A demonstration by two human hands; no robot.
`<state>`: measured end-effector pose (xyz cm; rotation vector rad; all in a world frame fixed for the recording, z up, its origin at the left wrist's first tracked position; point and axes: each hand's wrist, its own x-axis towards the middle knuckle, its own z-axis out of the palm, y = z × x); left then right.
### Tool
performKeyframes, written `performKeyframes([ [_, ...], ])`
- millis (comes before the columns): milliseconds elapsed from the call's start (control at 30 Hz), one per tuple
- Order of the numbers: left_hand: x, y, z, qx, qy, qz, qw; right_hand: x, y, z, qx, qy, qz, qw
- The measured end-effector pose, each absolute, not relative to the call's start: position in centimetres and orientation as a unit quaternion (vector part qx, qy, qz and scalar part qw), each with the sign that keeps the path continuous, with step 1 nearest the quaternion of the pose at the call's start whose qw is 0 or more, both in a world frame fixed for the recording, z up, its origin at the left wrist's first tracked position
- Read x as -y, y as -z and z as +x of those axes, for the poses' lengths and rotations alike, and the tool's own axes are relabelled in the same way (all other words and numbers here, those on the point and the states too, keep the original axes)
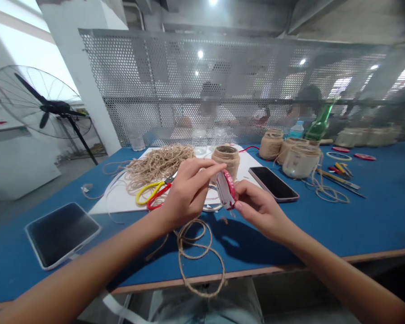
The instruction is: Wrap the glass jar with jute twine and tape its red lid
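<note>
My left hand (187, 193) and my right hand (261, 211) meet over the blue table, both holding a red round lid or ring (230, 189) with a white strip (224, 191) on it. The right fingers pinch its lower edge, and the left fingertips press on its upper side. Just left of my left hand lie red-and-yellow-handled scissors (154, 193) on a white sheet (119, 200). A pale metal hoop (212, 202) sits partly hidden beneath my hands. A loose loop of jute twine (197, 252) lies below my left wrist.
A twine heap (158, 164) and twine-wrapped jar (226, 161) stand ahead. A phone (273, 183) lies right, a dark tablet (62, 234) left. Further jars, a green bottle (319, 121) and tools lie far right. Two people sit behind a perforated metal screen (155, 76).
</note>
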<state>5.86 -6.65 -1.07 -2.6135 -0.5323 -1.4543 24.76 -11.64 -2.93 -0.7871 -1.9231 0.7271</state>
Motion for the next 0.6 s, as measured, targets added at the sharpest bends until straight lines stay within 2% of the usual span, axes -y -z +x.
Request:
performKeyframes([
  [233, 6.77, 1.47, 5.83, 0.184, 0.452, -0.869, 0.084, 11.4, 3.18, 25.08, 0.77, -0.328, -0.298, 0.46],
  [467, 5.98, 1.67, 5.39, 0.123, 0.405, -0.868, 0.259, 11.23, 3.31, 24.87, 0.75, -0.387, -0.278, 0.459],
  [600, 6.36, 1.22, 5.66, 0.157, 0.429, -0.858, 0.235, 10.94, 3.37, 24.76, 0.734, -0.397, -0.281, 0.475],
])
